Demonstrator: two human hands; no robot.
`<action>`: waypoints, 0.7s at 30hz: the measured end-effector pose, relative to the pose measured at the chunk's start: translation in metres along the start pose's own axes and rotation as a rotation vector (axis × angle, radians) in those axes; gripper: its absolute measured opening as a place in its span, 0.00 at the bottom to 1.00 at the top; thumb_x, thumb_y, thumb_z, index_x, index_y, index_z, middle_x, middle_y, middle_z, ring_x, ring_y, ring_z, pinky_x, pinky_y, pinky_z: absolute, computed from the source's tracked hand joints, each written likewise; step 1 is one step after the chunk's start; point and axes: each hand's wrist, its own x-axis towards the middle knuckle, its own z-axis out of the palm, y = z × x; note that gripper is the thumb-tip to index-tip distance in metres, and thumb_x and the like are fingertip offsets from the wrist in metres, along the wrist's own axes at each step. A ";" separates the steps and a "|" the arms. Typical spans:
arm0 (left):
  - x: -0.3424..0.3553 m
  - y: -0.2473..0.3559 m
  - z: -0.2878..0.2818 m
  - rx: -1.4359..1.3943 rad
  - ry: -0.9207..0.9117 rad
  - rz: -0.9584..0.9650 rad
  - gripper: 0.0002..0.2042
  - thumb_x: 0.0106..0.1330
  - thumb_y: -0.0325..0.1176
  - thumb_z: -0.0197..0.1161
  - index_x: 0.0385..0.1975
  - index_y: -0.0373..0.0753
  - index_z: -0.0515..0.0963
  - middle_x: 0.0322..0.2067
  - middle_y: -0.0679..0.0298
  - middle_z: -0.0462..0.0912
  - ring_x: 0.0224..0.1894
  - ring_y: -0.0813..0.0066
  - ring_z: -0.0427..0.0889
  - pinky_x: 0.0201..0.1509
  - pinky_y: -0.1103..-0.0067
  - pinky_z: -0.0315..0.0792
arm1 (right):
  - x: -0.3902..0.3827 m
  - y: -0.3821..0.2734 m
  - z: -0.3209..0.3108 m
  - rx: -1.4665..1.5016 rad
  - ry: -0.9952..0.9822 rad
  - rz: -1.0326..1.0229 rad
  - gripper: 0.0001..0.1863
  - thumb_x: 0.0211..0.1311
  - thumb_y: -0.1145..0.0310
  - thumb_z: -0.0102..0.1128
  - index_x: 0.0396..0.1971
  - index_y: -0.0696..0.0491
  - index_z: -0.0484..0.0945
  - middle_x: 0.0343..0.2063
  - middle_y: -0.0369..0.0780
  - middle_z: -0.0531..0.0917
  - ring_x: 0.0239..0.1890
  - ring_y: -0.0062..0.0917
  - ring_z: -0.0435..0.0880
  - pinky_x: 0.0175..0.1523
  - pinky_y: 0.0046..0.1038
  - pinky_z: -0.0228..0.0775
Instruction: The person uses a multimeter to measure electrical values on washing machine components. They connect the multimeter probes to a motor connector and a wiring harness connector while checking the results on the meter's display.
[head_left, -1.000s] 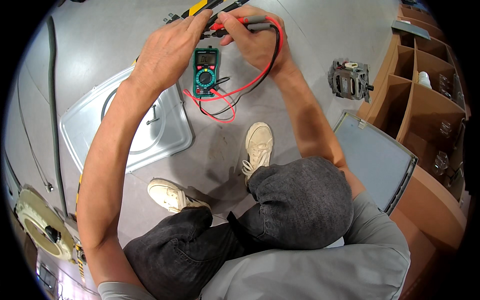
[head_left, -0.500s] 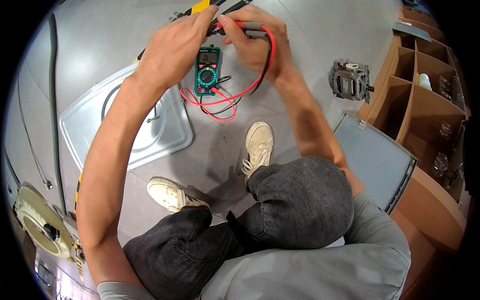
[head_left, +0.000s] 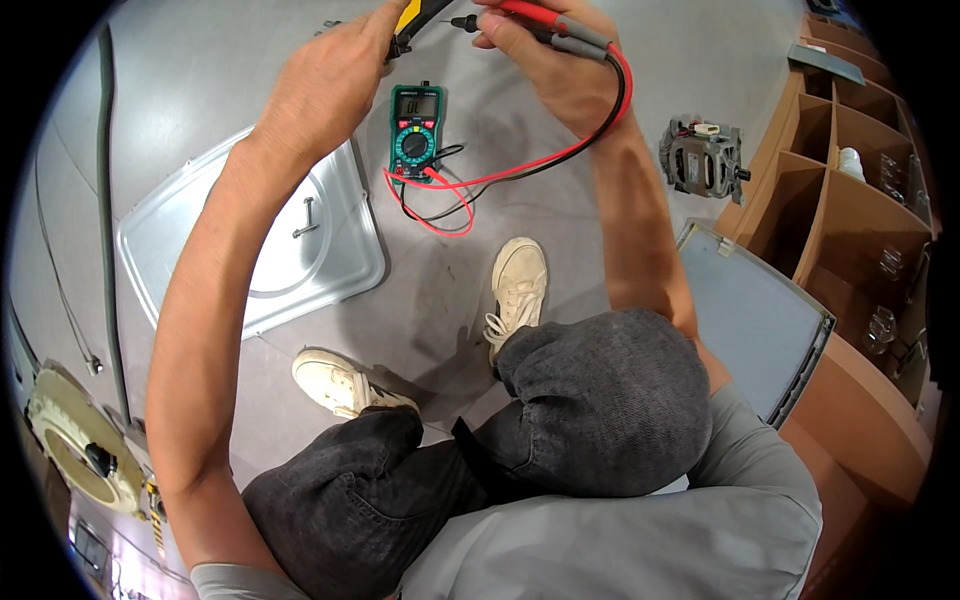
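Note:
At the top edge my left hand [head_left: 335,80] is closed on a black part with a yellow patch [head_left: 408,18]; its kind cannot be made out, since the frame cuts it off. My right hand [head_left: 560,70] grips a pair of multimeter probes [head_left: 535,14], one red and one black. A black probe tip [head_left: 464,23] points left, a short gap from the black part. Red and black leads [head_left: 622,85] loop from the probes down to a green multimeter [head_left: 415,138], which lies on the floor below my hands with its display lit.
A pale metal panel [head_left: 345,260] lies at left with a T-shaped metal piece [head_left: 306,220] on it. An electric motor [head_left: 704,160] sits right of my forearm. Beyond are a grey panel [head_left: 745,310] and a brown compartment box [head_left: 800,215]. A hose [head_left: 108,200] runs along the left.
My right hand has drawn the probes away from the black part, up and to the right. The black part and my left hand have shifted slightly upward, and the leads have swung right.

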 end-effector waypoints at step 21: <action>-0.004 0.018 -0.008 -0.076 -0.001 0.052 0.34 0.53 0.20 0.61 0.61 0.45 0.58 0.32 0.53 0.79 0.35 0.52 0.77 0.36 0.63 0.70 | -0.008 -0.011 0.013 0.061 0.129 -0.040 0.11 0.61 0.70 0.58 0.27 0.63 0.80 0.20 0.40 0.83 0.23 0.18 0.81 0.28 0.23 0.74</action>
